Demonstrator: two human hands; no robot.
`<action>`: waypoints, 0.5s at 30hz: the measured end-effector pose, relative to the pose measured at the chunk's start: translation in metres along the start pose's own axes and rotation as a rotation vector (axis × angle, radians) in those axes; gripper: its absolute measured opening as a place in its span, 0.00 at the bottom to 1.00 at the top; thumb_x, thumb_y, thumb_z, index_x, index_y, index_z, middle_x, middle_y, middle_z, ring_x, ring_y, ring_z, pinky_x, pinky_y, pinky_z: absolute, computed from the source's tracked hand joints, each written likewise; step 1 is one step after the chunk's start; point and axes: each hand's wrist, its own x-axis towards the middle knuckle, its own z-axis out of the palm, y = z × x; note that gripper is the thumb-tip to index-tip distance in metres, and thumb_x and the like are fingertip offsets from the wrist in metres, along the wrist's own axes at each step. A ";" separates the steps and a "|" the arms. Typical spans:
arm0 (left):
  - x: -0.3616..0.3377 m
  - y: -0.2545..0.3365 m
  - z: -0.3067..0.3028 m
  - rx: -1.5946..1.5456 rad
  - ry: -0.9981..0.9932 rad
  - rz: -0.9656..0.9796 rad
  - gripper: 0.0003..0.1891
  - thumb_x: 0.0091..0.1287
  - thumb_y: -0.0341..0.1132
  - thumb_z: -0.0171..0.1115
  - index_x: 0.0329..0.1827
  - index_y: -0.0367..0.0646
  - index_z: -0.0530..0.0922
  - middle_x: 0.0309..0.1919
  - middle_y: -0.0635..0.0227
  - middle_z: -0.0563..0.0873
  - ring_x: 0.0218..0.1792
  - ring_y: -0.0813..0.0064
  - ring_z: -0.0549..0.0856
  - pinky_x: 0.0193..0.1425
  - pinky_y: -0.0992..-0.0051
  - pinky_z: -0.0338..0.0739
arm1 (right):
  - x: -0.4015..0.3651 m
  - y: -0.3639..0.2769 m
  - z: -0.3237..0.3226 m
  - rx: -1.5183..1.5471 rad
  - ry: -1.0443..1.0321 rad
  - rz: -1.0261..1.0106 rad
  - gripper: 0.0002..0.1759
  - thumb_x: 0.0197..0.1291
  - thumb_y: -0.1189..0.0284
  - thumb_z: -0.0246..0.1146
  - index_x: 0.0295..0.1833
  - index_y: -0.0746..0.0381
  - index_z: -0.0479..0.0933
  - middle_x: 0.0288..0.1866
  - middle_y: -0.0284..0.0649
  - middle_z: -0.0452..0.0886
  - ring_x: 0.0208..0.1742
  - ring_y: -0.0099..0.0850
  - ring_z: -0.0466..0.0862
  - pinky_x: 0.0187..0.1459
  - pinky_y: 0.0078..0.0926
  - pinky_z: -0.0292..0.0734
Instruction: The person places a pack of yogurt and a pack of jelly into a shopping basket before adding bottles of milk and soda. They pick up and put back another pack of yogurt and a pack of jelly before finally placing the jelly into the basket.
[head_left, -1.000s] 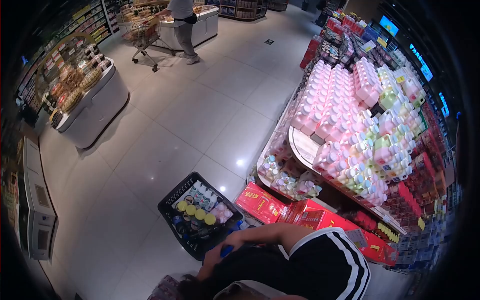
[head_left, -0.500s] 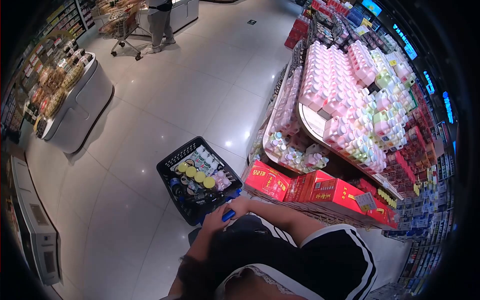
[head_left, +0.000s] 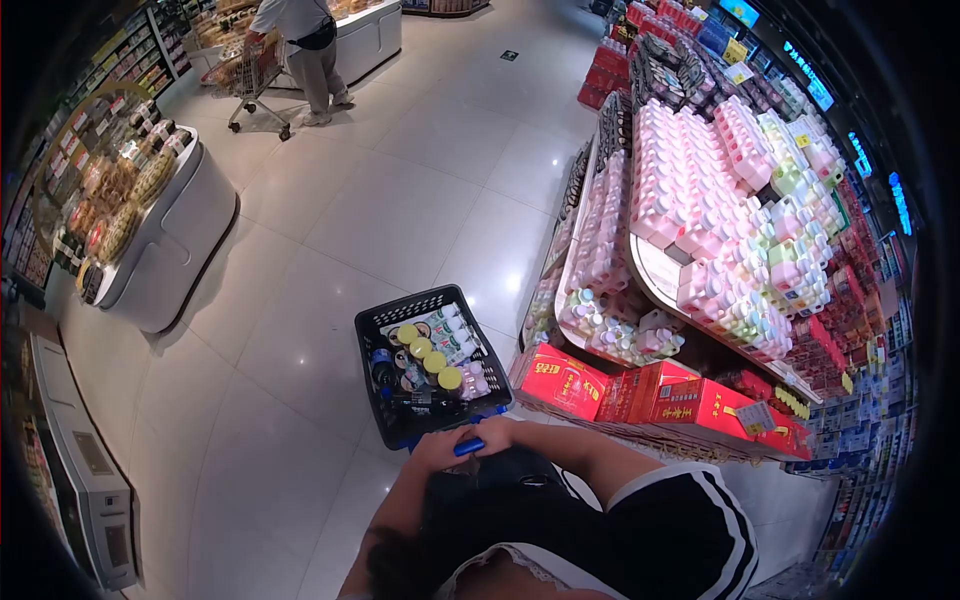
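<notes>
Basket, part-filled with bottles with room left, sits at twelve o'clock from the left hand and right hand, fingers curled round its blue handle.

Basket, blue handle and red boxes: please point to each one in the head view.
basket (head_left: 366, 365), head view, on its left black wall.
blue handle (head_left: 468, 447), head view, on its visible middle.
red boxes (head_left: 560, 380), head view, on the nearest box's top.
</notes>
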 end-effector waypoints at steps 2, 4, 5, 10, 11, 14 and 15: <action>0.004 -0.004 -0.011 0.030 -0.030 -0.027 0.31 0.50 0.53 0.62 0.57 0.54 0.69 0.41 0.60 0.83 0.39 0.57 0.83 0.41 0.61 0.77 | 0.002 -0.007 -0.014 0.046 -0.027 0.005 0.27 0.47 0.54 0.61 0.55 0.49 0.73 0.40 0.47 0.81 0.39 0.45 0.81 0.45 0.41 0.75; 0.006 0.007 -0.040 0.070 -0.170 -0.097 0.29 0.51 0.52 0.62 0.55 0.54 0.69 0.43 0.59 0.82 0.40 0.56 0.83 0.43 0.60 0.76 | 0.005 -0.010 -0.024 0.148 -0.032 -0.051 0.26 0.50 0.54 0.59 0.56 0.49 0.72 0.39 0.49 0.81 0.39 0.47 0.81 0.44 0.42 0.75; 0.010 -0.001 -0.043 0.072 -0.166 -0.099 0.29 0.51 0.52 0.62 0.55 0.54 0.69 0.43 0.59 0.82 0.40 0.56 0.83 0.43 0.60 0.76 | 0.009 -0.009 -0.028 0.145 -0.031 -0.053 0.26 0.50 0.54 0.59 0.56 0.49 0.72 0.39 0.49 0.81 0.39 0.47 0.81 0.44 0.42 0.75; 0.010 -0.013 -0.074 0.071 -0.147 -0.017 0.24 0.49 0.50 0.64 0.46 0.50 0.72 0.37 0.60 0.83 0.36 0.57 0.83 0.38 0.61 0.77 | 0.016 -0.023 -0.054 0.206 0.043 -0.122 0.26 0.51 0.55 0.59 0.56 0.51 0.70 0.38 0.51 0.81 0.40 0.48 0.81 0.43 0.44 0.75; 0.012 -0.021 -0.074 0.065 -0.145 -0.026 0.24 0.49 0.50 0.64 0.46 0.50 0.72 0.37 0.60 0.83 0.36 0.57 0.83 0.38 0.61 0.77 | 0.019 -0.021 -0.053 0.162 0.121 -0.128 0.25 0.51 0.56 0.60 0.55 0.53 0.70 0.37 0.51 0.80 0.39 0.48 0.81 0.42 0.44 0.75; 0.025 -0.040 -0.081 0.074 -0.046 0.112 0.20 0.47 0.44 0.67 0.43 0.50 0.75 0.34 0.63 0.82 0.33 0.60 0.83 0.35 0.65 0.78 | 0.034 -0.011 -0.049 0.119 0.213 -0.075 0.24 0.48 0.59 0.62 0.52 0.55 0.72 0.32 0.51 0.80 0.34 0.47 0.81 0.38 0.43 0.76; 0.030 -0.042 -0.088 0.093 -0.079 0.133 0.21 0.48 0.45 0.66 0.44 0.50 0.74 0.36 0.65 0.82 0.33 0.60 0.83 0.35 0.65 0.78 | 0.035 -0.010 -0.052 0.130 0.194 -0.072 0.24 0.48 0.59 0.62 0.52 0.55 0.72 0.32 0.51 0.80 0.34 0.47 0.81 0.38 0.43 0.76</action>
